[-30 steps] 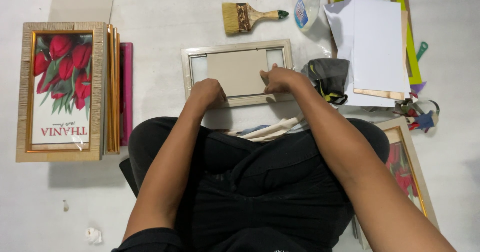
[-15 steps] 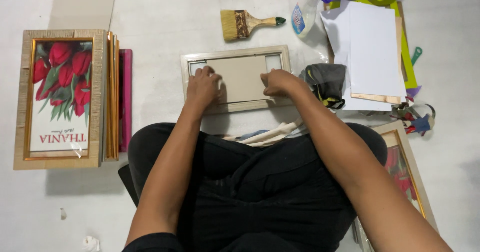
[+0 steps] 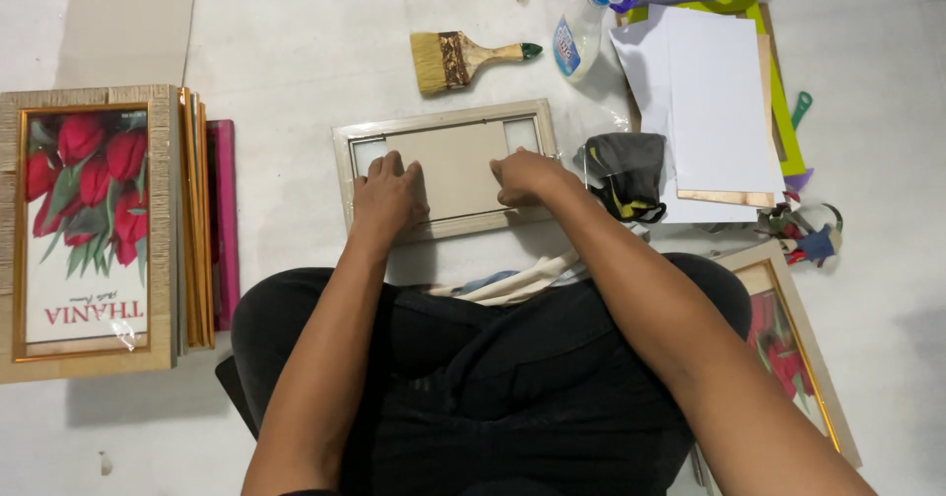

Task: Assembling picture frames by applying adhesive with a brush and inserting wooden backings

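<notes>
Picture frame (image 3: 448,122) face-down w/ left hand (image 3: 387,197) & right hand (image 3: 527,177) flat on backing.

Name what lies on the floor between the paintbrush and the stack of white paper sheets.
In the head view, a spray bottle lies between the paintbrush and the white paper sheets.

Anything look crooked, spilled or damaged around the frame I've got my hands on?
Nothing spilled or broken shows. The backing board does not fill the pale frame: glass shows at both ends. The spray bottle lies on its side, no puddle visible.
</notes>
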